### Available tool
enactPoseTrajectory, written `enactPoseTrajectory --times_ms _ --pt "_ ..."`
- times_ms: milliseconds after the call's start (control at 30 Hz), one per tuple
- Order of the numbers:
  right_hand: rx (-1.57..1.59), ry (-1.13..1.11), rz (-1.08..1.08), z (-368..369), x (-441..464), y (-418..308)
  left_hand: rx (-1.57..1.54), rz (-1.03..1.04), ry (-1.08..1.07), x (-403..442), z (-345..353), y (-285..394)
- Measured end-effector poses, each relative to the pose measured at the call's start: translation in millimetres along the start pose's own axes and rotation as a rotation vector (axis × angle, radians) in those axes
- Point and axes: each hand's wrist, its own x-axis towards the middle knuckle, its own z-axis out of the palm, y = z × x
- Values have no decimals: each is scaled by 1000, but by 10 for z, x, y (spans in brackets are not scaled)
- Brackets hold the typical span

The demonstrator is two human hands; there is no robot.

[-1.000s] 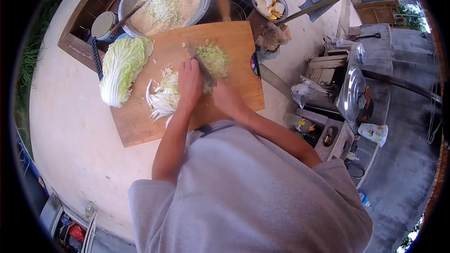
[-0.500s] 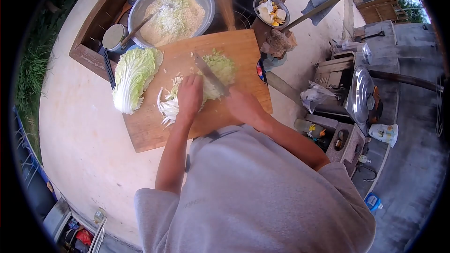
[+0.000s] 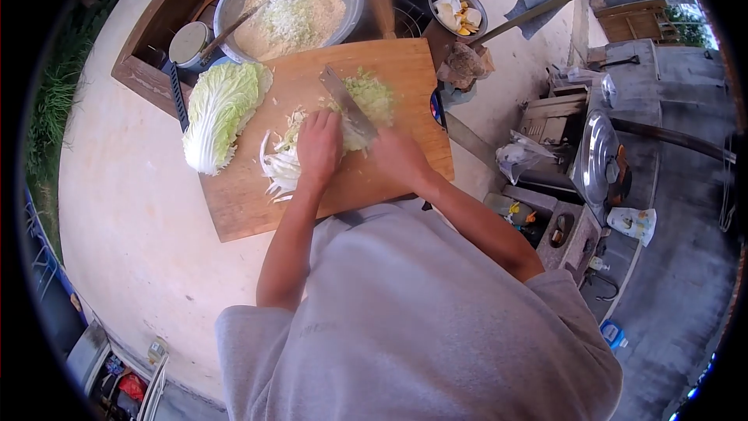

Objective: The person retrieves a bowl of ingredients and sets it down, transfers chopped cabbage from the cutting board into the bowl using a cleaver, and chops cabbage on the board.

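Filling the near part of the view, a grey shirt (image 3: 421,304) is seen, with both forearms extended from its sleeves. Just beyond, the right grip (image 3: 399,157) is clamped on the knife (image 3: 347,100), whose handle is covered by the blurred fist. The left grip (image 3: 320,143) is laid over the strips (image 3: 282,167), its fingers bent and held close together just beside the blade; whether it is clamped on anything underneath cannot be told. White ends are seen poking out to its left, and across the blade a pale green pile (image 3: 370,100) is spread. All of this is carried by the board (image 3: 238,206). On its left side, a cabbage (image 3: 226,115) is laid, partly overhanging the edge.

Farther off, a wide bowl (image 3: 352,8) is placed on a wood-edged surface (image 3: 142,78); beige crumbs (image 3: 261,40) topped with white and green bits are held in it, and a stick (image 3: 229,33) is leaned on its rim. To its left a jar (image 3: 189,44) is seen, to its right a brush (image 3: 379,6), then a small bowl (image 3: 434,15). Well off to the right, a shiny lid (image 3: 595,157) is seen.
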Motion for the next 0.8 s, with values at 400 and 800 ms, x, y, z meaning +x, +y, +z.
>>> enactPoseTrajectory --times_ms 400,800 --pt "-30 1 5 282 -106 -94 -1 -8 -23 -28 23 -41" --pt "-2 -114 -82 -194 -145 -117 0 -8 57 -50 78 20"
